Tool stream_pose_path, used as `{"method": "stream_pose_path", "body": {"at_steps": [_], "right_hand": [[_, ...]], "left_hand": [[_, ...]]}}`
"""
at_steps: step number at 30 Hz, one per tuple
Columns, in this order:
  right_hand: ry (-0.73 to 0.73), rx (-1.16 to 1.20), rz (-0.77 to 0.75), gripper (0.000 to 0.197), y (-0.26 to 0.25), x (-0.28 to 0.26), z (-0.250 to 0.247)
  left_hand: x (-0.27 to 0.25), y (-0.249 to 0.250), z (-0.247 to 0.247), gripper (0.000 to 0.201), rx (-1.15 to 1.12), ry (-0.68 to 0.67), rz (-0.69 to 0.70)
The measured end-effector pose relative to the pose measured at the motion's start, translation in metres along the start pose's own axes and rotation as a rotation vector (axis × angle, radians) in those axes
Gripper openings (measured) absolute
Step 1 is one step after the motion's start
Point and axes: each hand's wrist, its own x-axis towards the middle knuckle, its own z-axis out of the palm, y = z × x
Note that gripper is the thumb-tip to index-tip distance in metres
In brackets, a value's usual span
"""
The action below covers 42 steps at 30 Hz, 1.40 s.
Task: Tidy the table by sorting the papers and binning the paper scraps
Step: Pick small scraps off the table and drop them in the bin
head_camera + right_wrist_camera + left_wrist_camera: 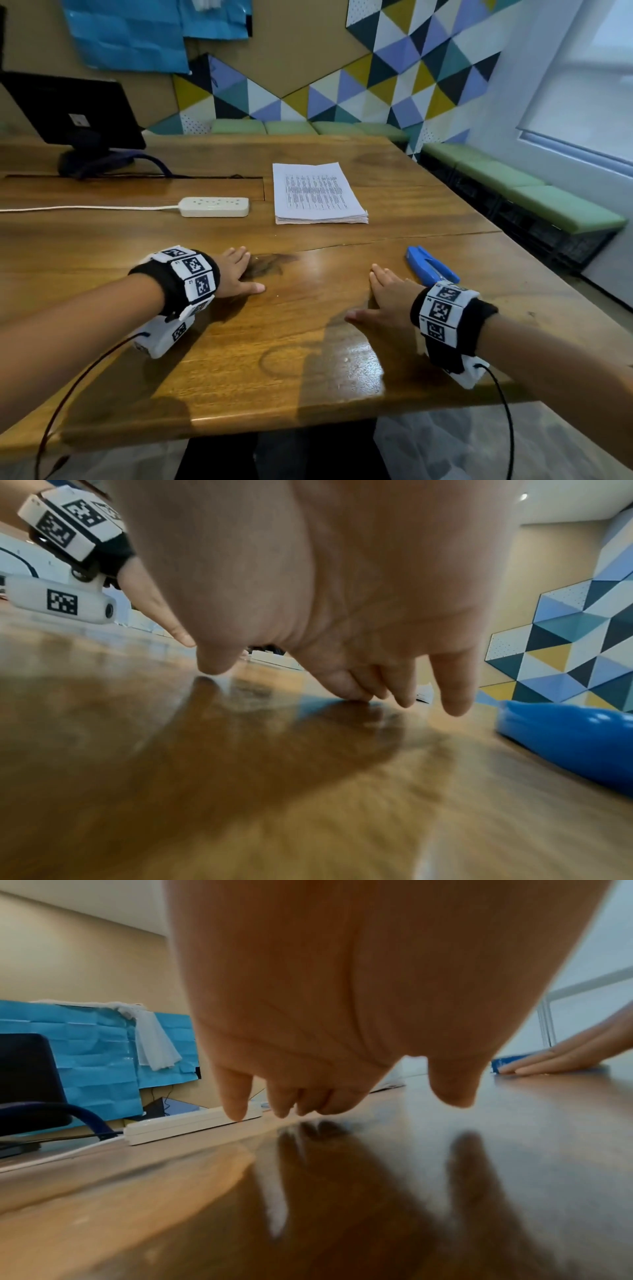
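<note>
On table point(308, 359): both hands flat.

Bare table point(308, 325) between hands (stapler point(432, 270) right)

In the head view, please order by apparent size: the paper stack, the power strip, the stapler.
1. paper stack, largest.
2. power strip and stapler: they look alike, and the stapler is nearer and partly hidden by the right hand, so no ranking.
</note>
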Motion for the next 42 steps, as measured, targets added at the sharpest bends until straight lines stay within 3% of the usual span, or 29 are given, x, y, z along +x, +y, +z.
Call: {"method": "stream_pose_path", "body": {"at_steps": [3,8,14,22,25,29,34,38,42], "right_hand": [[0.005,-0.035,-0.053,0.109,-0.017,0.006,-0.007],[-0.021,-0.123,-0.209,0.105,-0.054,0.001,-0.016],[-0.104,-0.120,-0.399,0.090,-0.081,-0.004,-0.032],[-0.071,-0.141,-0.260,0.095,-0.073,0.027,-0.046],[-0.082,-0.152,-0.273,0.096,-0.079,0.033,-0.047],[-0.062,-0.253,-0.437,0.086,-0.084,0.024,-0.040],[-0.051,-0.235,-0.515,0.085,-0.082,0.013,-0.034],[-0.086,-0.148,-0.446,0.117,-0.066,0.011,-0.037],[-0.102,-0.177,-0.354,0.120,-0.049,0.006,-0.035]], "left_hand": [[0.000,0.005,0.003,0.092,0.005,-0.004,0.034],[-0.015,0.026,0.008,0.093,0.051,-0.036,0.212],[-0.035,0.032,0.006,0.083,0.069,-0.058,0.353],[-0.017,-0.009,0.009,0.097,0.036,-0.040,0.117],[-0.020,0.004,0.020,0.106,0.042,-0.039,0.123],[-0.030,0.030,0.029,0.110,0.035,-0.002,0.194],[-0.049,0.034,0.034,0.104,0.036,-0.033,0.232],[-0.068,-0.004,0.028,0.099,-0.071,-0.036,0.135],[-0.081,-0.084,0.035,0.138,-0.115,-0.010,-0.090]]}}
